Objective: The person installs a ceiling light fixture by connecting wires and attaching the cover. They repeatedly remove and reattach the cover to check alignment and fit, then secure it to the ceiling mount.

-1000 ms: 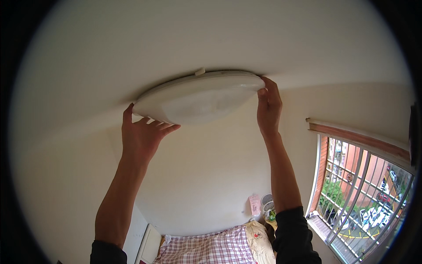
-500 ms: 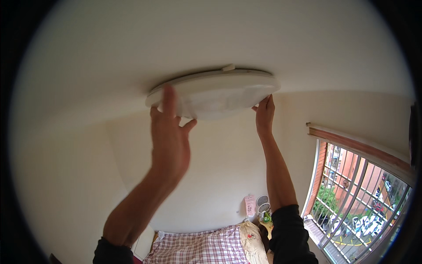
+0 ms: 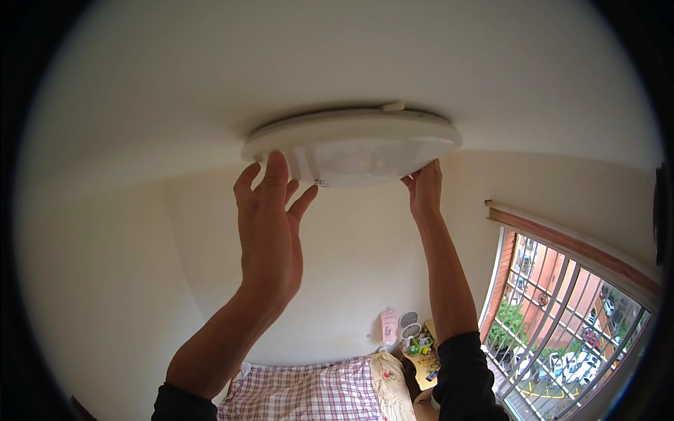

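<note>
A round white ceiling light (image 3: 351,151) with a domed cover hangs just under the ceiling. A small pale tab (image 3: 394,107) sticks up at its upper edge. My left hand (image 3: 270,217) is raised at the light's left side, fingers spread apart. One upright finger overlaps the cover, and the other fingertips lie at or near its lower edge; contact is hard to make out. My right hand (image 3: 425,188) holds the right underside of the rim, its fingers close together and partly hidden. Dark small marks show on the cover's lower edge, beside my left hand.
Below stands a bed with a checked cover (image 3: 302,393) and a pale pillow (image 3: 390,382). A small table (image 3: 423,368) with several items sits beside it. At the right is a barred window (image 3: 562,323) under a wooden curtain box (image 3: 562,235).
The light appears slightly further right and more level in view. My left hand's upright finger has dropped lower on the cover, and its fingers have spread. My right hand stays at the rim.
</note>
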